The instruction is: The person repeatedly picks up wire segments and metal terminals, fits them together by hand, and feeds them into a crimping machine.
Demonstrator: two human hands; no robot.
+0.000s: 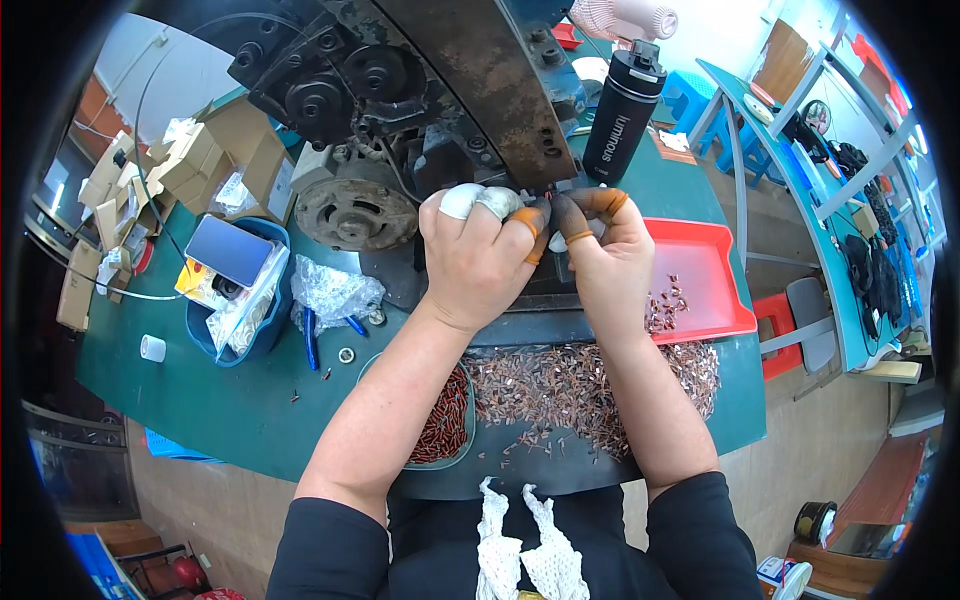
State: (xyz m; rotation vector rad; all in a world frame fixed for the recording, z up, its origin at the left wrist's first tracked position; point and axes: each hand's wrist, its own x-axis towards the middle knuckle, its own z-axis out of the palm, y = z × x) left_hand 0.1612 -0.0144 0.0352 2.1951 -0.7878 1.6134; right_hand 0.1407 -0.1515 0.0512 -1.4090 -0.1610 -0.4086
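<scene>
Both my hands meet at the working point of a dark, oily machine (545, 110). The fingers of my left hand (480, 245) are curled, with thumb and forefinger pinched together; white wraps and orange bands cover some of them. My right hand (612, 252) pinches close beside it, its fingertips dark and wrapped in orange. Whatever sits between the fingertips is too small and hidden to name. Below my wrists spreads a pile of small copper-coloured metal pieces (545, 390). A shallow tub (472, 447) of reddish-brown small parts is partly behind my left forearm.
Right of my hands lies a red tray (715, 270) with a few small pieces. A black bottle (622, 120) stands behind it. To the left are a blue basin (245, 347) topped by a phone (230, 250), a clear plastic bag (338, 290), blue-handled pliers (310, 340) and cardboard boxes (195, 165).
</scene>
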